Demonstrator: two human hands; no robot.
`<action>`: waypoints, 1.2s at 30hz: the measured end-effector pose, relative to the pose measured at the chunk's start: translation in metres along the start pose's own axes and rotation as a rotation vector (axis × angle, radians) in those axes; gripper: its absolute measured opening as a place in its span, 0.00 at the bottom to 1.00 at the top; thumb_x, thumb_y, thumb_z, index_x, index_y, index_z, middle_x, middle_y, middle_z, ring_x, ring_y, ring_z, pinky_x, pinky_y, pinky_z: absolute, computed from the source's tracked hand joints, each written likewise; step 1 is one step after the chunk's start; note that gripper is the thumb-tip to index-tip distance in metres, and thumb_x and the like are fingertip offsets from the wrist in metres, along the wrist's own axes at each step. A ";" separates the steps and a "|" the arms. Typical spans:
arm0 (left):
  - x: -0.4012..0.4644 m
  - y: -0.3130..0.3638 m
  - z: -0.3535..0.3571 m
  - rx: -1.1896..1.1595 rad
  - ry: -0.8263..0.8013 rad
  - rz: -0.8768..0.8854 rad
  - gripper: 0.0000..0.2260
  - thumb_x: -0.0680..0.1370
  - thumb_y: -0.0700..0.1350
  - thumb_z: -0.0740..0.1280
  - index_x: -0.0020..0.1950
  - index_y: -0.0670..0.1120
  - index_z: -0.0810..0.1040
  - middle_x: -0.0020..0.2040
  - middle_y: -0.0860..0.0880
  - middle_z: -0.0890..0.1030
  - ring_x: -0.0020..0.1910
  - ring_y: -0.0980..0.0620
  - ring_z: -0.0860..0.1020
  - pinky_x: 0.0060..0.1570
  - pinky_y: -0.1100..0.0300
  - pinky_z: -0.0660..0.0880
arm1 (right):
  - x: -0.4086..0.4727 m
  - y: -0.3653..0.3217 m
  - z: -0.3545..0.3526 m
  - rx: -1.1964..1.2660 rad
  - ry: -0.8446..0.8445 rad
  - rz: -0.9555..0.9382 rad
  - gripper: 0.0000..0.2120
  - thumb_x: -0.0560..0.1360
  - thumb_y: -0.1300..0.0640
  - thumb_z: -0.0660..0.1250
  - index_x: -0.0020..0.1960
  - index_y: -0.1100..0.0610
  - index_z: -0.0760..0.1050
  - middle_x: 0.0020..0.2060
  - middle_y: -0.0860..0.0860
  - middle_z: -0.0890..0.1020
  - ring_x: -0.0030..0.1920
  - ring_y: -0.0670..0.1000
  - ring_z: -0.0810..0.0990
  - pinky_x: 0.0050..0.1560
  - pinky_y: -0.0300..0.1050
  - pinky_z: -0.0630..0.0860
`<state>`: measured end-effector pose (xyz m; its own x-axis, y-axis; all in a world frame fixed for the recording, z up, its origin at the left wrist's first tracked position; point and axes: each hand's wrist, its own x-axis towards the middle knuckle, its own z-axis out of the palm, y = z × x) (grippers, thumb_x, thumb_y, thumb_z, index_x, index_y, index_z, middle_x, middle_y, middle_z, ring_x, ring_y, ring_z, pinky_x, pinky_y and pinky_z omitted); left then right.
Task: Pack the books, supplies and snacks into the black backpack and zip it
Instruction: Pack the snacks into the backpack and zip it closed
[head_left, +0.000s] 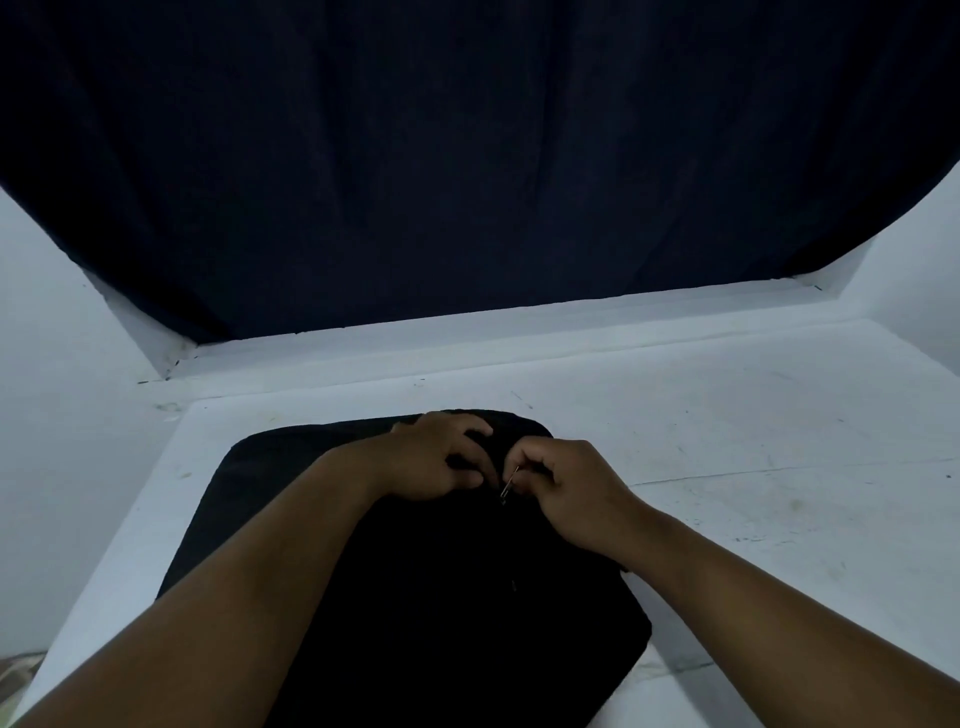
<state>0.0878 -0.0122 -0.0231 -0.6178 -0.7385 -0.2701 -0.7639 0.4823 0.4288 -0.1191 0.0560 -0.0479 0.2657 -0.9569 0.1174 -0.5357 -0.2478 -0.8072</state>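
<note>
White counter (727, 441) under a dark curtain (467, 156) carries your soft, floppy black backpack (415, 571) near you, so brace its far top with your left hand (441, 457) while your right hand (566, 483) pinches the small metal zipper pull (509, 486).

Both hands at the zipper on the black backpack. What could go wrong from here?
1. The right hand pinches the small metal zipper pull; that thin grip may slip.
2. The left hand grips the soft black fabric backpack right beside the pull, so bunched fabric might snag.
3. The dim black fabric hides the zipper track.
</note>
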 end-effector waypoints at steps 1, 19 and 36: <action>-0.002 0.000 0.003 0.055 0.032 -0.021 0.08 0.80 0.51 0.68 0.52 0.65 0.82 0.74 0.64 0.65 0.73 0.59 0.60 0.72 0.46 0.56 | 0.001 0.000 0.001 0.004 0.000 0.001 0.12 0.75 0.65 0.65 0.40 0.49 0.78 0.37 0.46 0.82 0.40 0.48 0.80 0.43 0.40 0.75; -0.019 0.018 0.055 0.116 0.556 -0.276 0.06 0.79 0.50 0.68 0.49 0.59 0.84 0.71 0.63 0.73 0.69 0.55 0.71 0.69 0.47 0.66 | -0.052 0.027 0.005 -0.011 -0.410 -0.129 0.10 0.79 0.58 0.67 0.42 0.45 0.79 0.50 0.41 0.75 0.53 0.41 0.76 0.59 0.35 0.72; -0.139 0.060 0.153 0.181 0.648 -0.313 0.33 0.71 0.75 0.62 0.73 0.64 0.70 0.81 0.61 0.54 0.81 0.57 0.41 0.77 0.53 0.37 | -0.067 0.049 0.011 0.050 -0.368 -0.192 0.15 0.79 0.62 0.65 0.41 0.44 0.76 0.46 0.42 0.80 0.49 0.38 0.78 0.50 0.24 0.68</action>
<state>0.0995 0.1913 -0.0919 -0.1751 -0.9573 0.2302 -0.9397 0.2322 0.2510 -0.1541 0.1093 -0.1014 0.6305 -0.7738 0.0610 -0.4116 -0.3999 -0.8189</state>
